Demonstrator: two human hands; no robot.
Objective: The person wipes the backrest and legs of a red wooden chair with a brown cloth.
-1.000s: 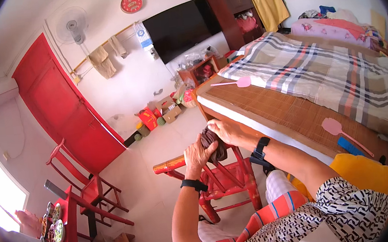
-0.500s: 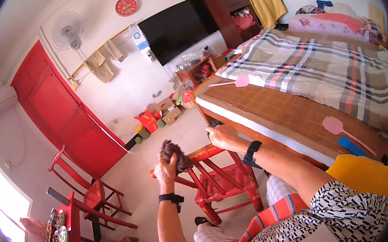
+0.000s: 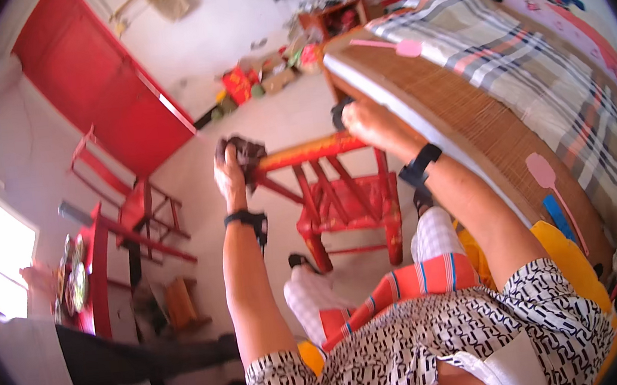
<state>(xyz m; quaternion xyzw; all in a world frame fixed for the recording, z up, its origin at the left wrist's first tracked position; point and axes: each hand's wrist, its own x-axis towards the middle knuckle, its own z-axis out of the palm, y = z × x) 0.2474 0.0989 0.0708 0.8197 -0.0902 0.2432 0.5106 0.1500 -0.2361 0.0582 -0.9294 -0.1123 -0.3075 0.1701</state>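
Observation:
A small red wooden chair with a worn, yellowish top rail stands on the floor before me, between my feet and the far wall. My left hand is closed round a crumpled dark brown cloth at the left end of that rail. At the right end, my right hand is closed, its knuckles up, just over the rail. A small black thing shows at its fingers; its kind I cannot make out. Black straps circle both wrists.
On the right, a bed carries a mat, a plaid quilt and pink fly swatters. Leftward are a red chair and a red table with dishes. Boxes and bags line the wall beside a red door.
My view has tilted down, showing more of my lap. The left hand and cloth have shifted outward to the rail's left end. My right hand stays near the right end.

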